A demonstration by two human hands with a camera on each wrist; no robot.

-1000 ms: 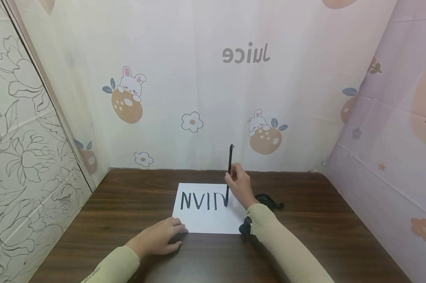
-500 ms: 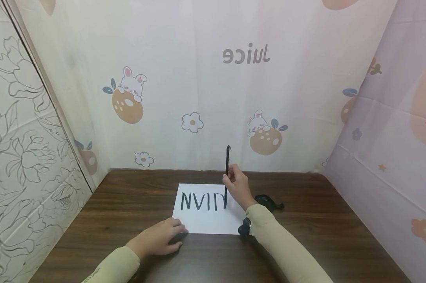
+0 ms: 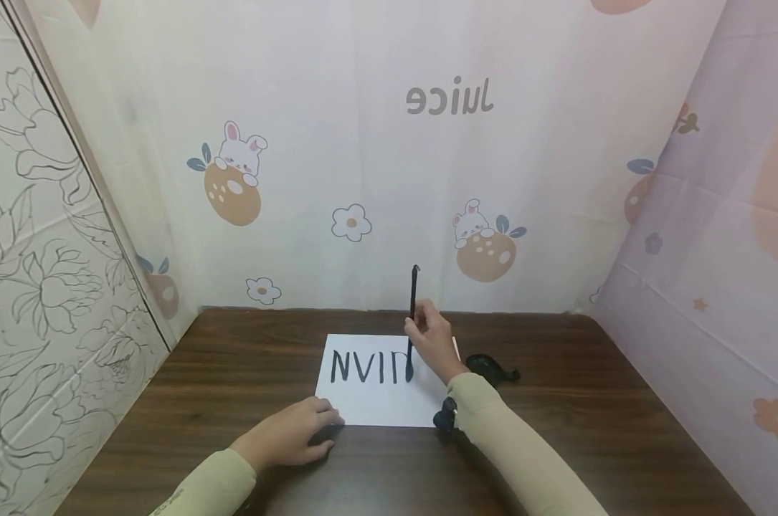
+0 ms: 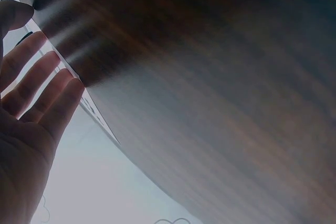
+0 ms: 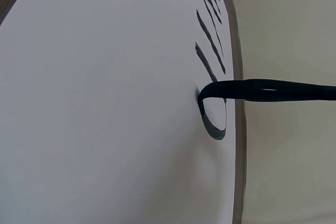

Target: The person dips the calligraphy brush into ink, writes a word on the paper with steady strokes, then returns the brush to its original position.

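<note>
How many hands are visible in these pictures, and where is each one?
2. The left hand rests at the near left corner of the white paper; the right hand holds a black brush, its tip on the paper.

- We lose part of the paper (image 3: 376, 407) behind the right hand (image 3: 434, 340).
- We find the brush (image 5: 278, 91) cut off by the right wrist view's edge.
- We cannot read the print (image 3: 169, 501) on the left sleeve (image 3: 216, 476).
</note>
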